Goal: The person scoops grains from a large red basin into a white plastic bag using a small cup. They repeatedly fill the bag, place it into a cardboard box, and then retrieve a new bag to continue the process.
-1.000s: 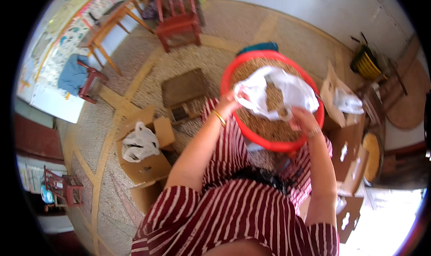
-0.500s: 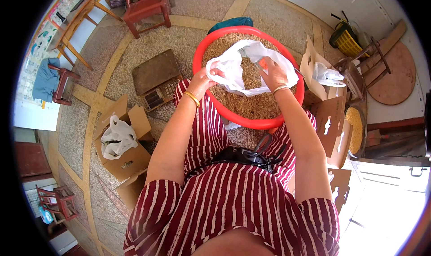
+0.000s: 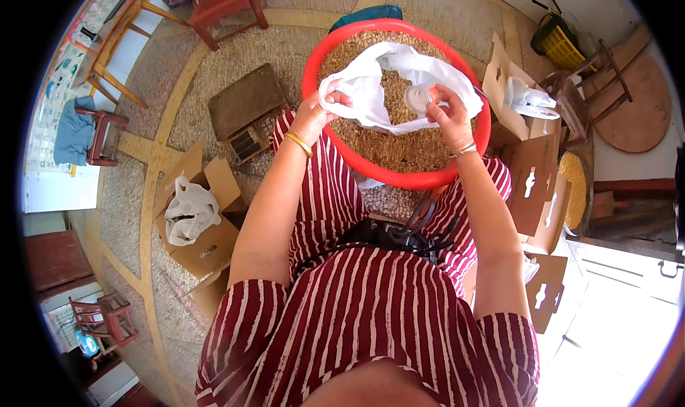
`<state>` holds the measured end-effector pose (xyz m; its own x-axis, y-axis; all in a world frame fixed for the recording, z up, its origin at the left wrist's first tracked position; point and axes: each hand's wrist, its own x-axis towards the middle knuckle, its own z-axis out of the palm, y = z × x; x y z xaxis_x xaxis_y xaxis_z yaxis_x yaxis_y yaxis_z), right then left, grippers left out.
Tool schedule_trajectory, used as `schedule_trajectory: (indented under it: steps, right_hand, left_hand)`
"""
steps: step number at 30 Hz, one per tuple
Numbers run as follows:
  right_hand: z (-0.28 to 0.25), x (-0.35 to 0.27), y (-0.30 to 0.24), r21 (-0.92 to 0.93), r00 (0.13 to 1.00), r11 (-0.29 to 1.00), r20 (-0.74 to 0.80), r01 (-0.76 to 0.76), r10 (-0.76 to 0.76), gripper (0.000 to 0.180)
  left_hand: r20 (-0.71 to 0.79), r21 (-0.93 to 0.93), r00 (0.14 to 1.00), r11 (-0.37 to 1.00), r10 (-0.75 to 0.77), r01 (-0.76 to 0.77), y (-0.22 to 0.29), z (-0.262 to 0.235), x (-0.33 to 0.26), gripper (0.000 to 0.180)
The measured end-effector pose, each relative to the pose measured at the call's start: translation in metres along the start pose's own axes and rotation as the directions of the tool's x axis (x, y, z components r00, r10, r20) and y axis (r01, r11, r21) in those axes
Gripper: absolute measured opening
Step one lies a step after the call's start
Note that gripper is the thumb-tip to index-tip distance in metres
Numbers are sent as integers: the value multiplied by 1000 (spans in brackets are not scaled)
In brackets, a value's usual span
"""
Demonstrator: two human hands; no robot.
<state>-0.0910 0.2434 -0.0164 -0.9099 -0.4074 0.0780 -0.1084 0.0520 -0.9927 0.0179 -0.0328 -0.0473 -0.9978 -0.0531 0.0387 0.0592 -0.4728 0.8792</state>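
Note:
A big red round basin (image 3: 371, 170) full of brown grain rests in front of my knees. Over it I hold a white plastic bag (image 3: 389, 86) spread open. My left hand (image 3: 317, 111) grips the bag's left edge. My right hand (image 3: 446, 111) pinches the bag's right side together with a small round pale object; what that object is cannot be made out. Both wrists wear thin bangles.
A low wooden stool (image 3: 246, 111) stands left of the basin. An open cardboard box with a white bag (image 3: 191, 218) sits at my left; more cartons (image 3: 531, 168) and a bag (image 3: 528, 96) at my right. Red chairs (image 3: 225, 0) stand at the back, a round wooden board (image 3: 635, 107) far right.
The view has tilted down toward the basin. The bag has been spread wider between my hands, and my right hand now pinches the small round thing against it.

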Motion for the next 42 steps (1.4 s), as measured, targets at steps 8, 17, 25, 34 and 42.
schedule_trajectory:
  steps: [8, 17, 25, 34, 42]
  right_hand:
    - [-24, -32, 42, -375, 763, 838, 372, -397, 528, 45]
    - [-18, -10, 112, -890, 931, 452, 114, -59, 346, 48]
    - [14, -23, 98, -896, 829, 441, 216, -41, 516, 55]
    - [-7, -30, 87, -282, 651, 715, 295, -640, 700, 46]
    - [-20, -39, 24, -18, 667, 714, 341, -700, 663, 39]
  left_hand:
    - [-54, -30, 998, 1000, -13, 11, 5, 7, -1, 70]
    - [-8, -9, 1000, 1000, 25, -26, 2, 7, 3, 72]
    - [-57, 2, 998, 1000, -28, 28, 12, 19, 2, 82]
    - [-57, 14, 998, 999, -41, 42, 10, 13, 4, 78]
    - [-59, 65, 998, 998, -8, 11, 11, 15, 2, 68]
